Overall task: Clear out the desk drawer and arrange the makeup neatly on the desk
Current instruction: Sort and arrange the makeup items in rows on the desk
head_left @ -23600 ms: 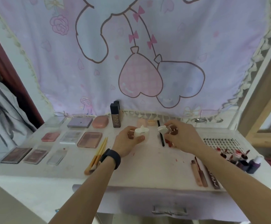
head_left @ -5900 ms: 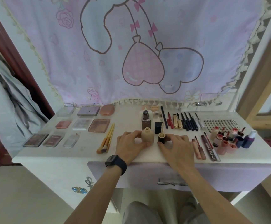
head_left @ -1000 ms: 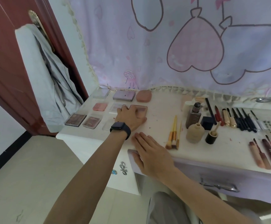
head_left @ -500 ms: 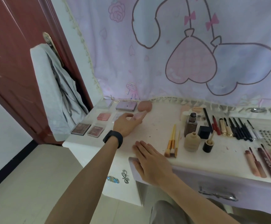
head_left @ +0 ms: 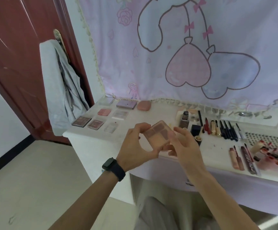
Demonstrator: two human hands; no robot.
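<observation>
Two hands, one item. My left hand (head_left: 135, 147) pinches the palette (head_left: 157, 136) at its left side, thumb low and fingers curled over the upper corner. My right hand (head_left: 184, 146) grasps the right side, fingers bent round that edge. The palette is tilted with its pans toward the camera: brown shades above, a larger beige one below. I hold it in the air over the desk (head_left: 91, 140), toward the front edge and left of the middle, not resting on the top.

Black watch (head_left: 113, 166) on the left wrist.

Back left corner: flat cases laid in short rows, among them a purple case (head_left: 126, 103) by the back edge and a dark case (head_left: 81, 121) nearest the left edge.

Middle, toward the back edge: brown bottle (head_left: 184, 120) upright, black box (head_left: 195, 129) just beside it, then a row of pencils (head_left: 224, 130) lying side by side.

Right, front edge: lip tubes (head_left: 237, 157) lying flat; beyond them a cluster of small bottles (head_left: 274, 154), blurred.

Lilac drawer front (head_left: 159, 174) under the front edge, partly behind my right forearm.

Pink curtain (head_left: 184, 47) hangs along the back edge.
</observation>
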